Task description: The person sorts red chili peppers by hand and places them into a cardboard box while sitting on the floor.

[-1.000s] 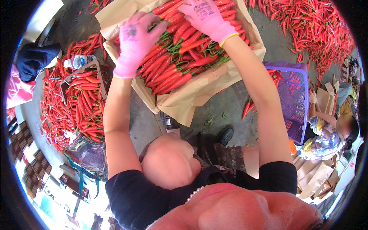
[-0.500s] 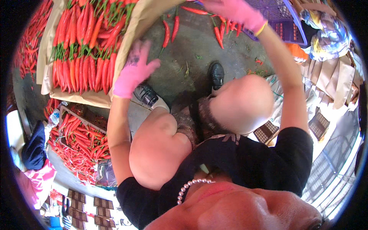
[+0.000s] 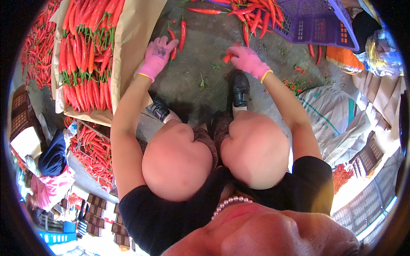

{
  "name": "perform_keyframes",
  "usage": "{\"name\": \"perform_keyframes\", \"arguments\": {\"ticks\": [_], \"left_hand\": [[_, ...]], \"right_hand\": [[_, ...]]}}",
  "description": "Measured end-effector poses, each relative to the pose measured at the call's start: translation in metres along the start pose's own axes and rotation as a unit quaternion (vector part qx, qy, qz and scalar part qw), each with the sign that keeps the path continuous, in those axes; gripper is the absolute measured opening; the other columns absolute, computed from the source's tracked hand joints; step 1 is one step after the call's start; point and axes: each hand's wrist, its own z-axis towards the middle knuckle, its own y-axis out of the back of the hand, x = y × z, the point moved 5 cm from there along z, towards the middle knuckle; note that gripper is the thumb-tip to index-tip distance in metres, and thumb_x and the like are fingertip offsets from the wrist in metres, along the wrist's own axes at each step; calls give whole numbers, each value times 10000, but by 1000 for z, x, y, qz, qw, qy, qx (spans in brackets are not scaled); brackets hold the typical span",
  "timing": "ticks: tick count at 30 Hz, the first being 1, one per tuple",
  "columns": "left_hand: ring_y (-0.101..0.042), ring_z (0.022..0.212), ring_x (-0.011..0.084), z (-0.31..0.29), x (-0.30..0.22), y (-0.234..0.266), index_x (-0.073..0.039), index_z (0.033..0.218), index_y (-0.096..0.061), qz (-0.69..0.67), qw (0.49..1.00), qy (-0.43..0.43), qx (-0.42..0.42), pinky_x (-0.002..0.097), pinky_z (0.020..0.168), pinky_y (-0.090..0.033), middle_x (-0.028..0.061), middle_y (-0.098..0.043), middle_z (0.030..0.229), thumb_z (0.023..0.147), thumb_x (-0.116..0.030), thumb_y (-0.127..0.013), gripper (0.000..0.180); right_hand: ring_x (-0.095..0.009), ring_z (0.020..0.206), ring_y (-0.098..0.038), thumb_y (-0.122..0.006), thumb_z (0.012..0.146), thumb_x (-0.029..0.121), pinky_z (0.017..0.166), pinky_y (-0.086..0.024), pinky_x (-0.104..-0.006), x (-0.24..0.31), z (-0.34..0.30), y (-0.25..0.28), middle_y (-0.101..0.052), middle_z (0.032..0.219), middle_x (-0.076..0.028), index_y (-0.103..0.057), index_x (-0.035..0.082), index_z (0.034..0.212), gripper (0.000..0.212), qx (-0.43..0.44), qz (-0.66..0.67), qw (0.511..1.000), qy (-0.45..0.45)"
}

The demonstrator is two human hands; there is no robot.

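Note:
My left hand [image 3: 156, 56], in a pink glove, is beside the paper-lined box. Its fingers are apart, and the thumb crosses a red chili pepper [image 3: 172, 34] on the floor; I see no grip on it. A second chili pepper [image 3: 183, 36] lies just right of that one. Above my right shoe, my right hand [image 3: 247, 59] is in a matching glove, its fingers closed on a small, blurred red chili pepper [image 3: 227, 58]. Rows of red chili peppers [image 3: 87, 55] with green stems fill the box [image 3: 132, 38] at the left.
Loose chili peppers [image 3: 256, 19] lie by a purple plastic crate [image 3: 314, 40] at the far right. A white woven sack [image 3: 333, 113] is beside my right arm. More peppers [image 3: 90, 149] sit at the lower left, near another person [image 3: 53, 162]. My shoe [image 3: 240, 89] is on the floor.
My right hand has come down from the far pepper pile toward my feet, with a red chili pepper in its fingers. My left hand has moved to the floor pepper. The view has shifted.

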Motion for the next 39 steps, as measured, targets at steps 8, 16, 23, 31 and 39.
{"name": "perform_keyframes", "arguments": {"ticks": [8, 16, 23, 31, 39], "left_hand": [[-572, 1060, 367, -18, 5, -32, -161, 1255, -520, -165, 985, 41, -31, 465, 890, -486, 162, -578, 1074, 810, -176, -660, 466], [-565, 940, 377, -11, -29, 3, -40, 973, -591, -167, 985, 27, 35, 441, 811, -477, 168, -556, 1023, 747, -139, -686, 263], [-640, 946, 289, -4, 10, 8, -16, 1086, -645, -501, 812, 287, 81, 371, 819, -480, 167, -659, 977, 868, -322, -647, 376], [-616, 1030, 352, 60, -31, -6, -115, 1145, -610, -180, 983, 37, 12, 437, 870, -505, 167, -641, 1085, 872, -243, -591, 301], [-664, 966, 321, -12, -20, -17, -106, 1177, -642, -373, 919, 129, 9, 405, 845, -522, 151, -690, 1049, 894, -162, -572, 297]], "right_hand": [[-370, 908, -648, -578, 846, 151, 755, -519, -443, 35, 31, 30, -659, 973, -150, -483, 128, 1284, 449, -181, -56, 974, 127], [-335, 954, -670, -493, 906, 152, 711, -560, -458, 78, 137, 23, -618, 1106, -182, -544, 72, 1193, 303, -147, -268, 950, 65], [-348, 972, -658, -579, 844, 228, 759, -547, -481, 61, 58, 51, -654, 1052, -150, -595, 90, 1109, 299, -179, -119, 970, 111], [-332, 1090, -618, -552, 882, 406, 916, -489, -478, -29, 76, 91, -651, 1110, -188, -605, 156, 1216, 421, -291, -192, 937, 20], [-237, 753, -628, -650, 866, 232, 719, -500, -375, -63, 6, 85, -662, 810, -117, -612, 36, 1058, 277, -216, 330, 919, 2]]}}
